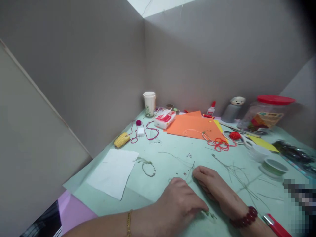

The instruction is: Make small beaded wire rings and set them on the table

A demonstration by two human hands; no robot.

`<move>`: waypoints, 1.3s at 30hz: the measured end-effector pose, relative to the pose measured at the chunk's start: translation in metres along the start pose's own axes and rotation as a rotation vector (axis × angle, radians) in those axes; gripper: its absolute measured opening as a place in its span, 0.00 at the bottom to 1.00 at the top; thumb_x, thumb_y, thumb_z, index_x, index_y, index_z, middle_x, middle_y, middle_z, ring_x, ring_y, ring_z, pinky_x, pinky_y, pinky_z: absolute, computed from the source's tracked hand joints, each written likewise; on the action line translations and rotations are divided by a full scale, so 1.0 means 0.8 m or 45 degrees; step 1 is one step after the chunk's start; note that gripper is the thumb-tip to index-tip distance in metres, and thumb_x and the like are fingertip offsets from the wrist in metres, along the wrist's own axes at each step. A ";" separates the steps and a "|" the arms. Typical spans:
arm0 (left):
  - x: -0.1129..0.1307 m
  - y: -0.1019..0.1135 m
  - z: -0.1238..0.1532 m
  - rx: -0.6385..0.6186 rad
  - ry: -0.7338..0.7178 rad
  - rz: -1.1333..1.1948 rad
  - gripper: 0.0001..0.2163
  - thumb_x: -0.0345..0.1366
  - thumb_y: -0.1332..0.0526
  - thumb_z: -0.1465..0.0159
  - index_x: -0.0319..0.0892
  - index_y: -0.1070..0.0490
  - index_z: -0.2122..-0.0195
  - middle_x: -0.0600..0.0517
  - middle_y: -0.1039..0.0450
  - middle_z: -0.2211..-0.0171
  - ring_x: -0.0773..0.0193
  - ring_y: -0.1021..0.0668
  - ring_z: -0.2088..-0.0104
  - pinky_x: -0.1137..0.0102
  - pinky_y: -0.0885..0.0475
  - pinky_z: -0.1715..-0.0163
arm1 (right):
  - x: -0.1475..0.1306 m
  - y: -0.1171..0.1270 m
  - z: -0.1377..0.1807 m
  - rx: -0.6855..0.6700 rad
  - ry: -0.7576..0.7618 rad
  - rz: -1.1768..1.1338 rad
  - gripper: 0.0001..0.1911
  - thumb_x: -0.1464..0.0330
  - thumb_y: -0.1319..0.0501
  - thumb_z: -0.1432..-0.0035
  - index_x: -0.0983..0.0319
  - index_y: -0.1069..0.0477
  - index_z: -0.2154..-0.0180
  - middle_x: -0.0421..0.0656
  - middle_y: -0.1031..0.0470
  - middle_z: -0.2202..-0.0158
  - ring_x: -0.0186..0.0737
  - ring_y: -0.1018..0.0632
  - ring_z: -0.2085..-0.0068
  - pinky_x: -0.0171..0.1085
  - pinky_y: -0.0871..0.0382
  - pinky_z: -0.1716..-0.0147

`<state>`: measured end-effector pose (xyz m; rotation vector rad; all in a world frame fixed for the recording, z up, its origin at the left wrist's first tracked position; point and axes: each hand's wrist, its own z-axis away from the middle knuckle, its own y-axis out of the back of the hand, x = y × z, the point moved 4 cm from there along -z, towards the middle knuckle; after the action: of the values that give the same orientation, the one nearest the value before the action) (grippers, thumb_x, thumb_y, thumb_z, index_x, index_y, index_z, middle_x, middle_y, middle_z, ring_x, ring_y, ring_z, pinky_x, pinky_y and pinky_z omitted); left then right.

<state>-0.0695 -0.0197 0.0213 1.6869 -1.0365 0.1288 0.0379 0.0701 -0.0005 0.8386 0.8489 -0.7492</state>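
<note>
My left hand (181, 200), with a gold bracelet at the wrist, is closed in a pinch on a small bunch of thin green strands (209, 215). Just to its right, my right hand (209, 184), wearing dark red beads, has curled fingers. A thin green strand (192, 169) rises at its fingertips and seems pinched there, though the grip is partly hidden. Left of both hands, a coiled green strand (148, 168) lies by a white cloth or tissue (112, 172). More loose thin strands (243, 179) spread over the table to the right.
Behind the hands are a yellow corn-shaped piece (121, 140), tissue pack (165, 119), orange paper (192, 126), red cord (218, 144), scissors (245, 141), and a red-lidded jar (265, 115). To the right sit a green spool (274, 167) and a red-handled tool (276, 225). Grey partitions (209, 56) enclose the table.
</note>
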 end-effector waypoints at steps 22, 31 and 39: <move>-0.005 0.021 -0.001 0.214 0.490 0.502 0.04 0.30 0.42 0.42 0.42 0.27 0.68 0.52 0.26 0.68 0.65 0.27 0.64 0.70 0.35 0.59 | -0.003 -0.001 0.003 0.024 -0.013 -0.027 0.08 0.65 0.47 0.53 0.60 0.46 0.79 0.32 0.51 0.84 0.27 0.49 0.83 0.30 0.57 0.85; -0.028 0.006 -0.003 0.236 0.997 1.268 0.06 0.35 0.37 0.47 0.38 0.30 0.71 0.52 0.29 0.75 0.68 0.30 0.73 0.72 0.38 0.69 | -0.005 0.001 0.002 0.077 -0.021 -0.065 0.05 0.69 0.47 0.54 0.61 0.43 0.78 0.31 0.50 0.84 0.25 0.49 0.84 0.30 0.58 0.86; -0.022 0.009 -0.002 0.229 1.139 1.488 0.08 0.30 0.36 0.49 0.37 0.28 0.67 0.50 0.26 0.72 0.66 0.26 0.67 0.72 0.36 0.63 | -0.004 0.002 0.002 0.064 -0.017 -0.082 0.04 0.69 0.48 0.54 0.61 0.42 0.78 0.31 0.49 0.84 0.25 0.49 0.84 0.30 0.59 0.86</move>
<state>-0.0845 -0.0082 0.0173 0.7631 -1.1493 1.5932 0.0382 0.0699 0.0034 0.8534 0.8509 -0.8348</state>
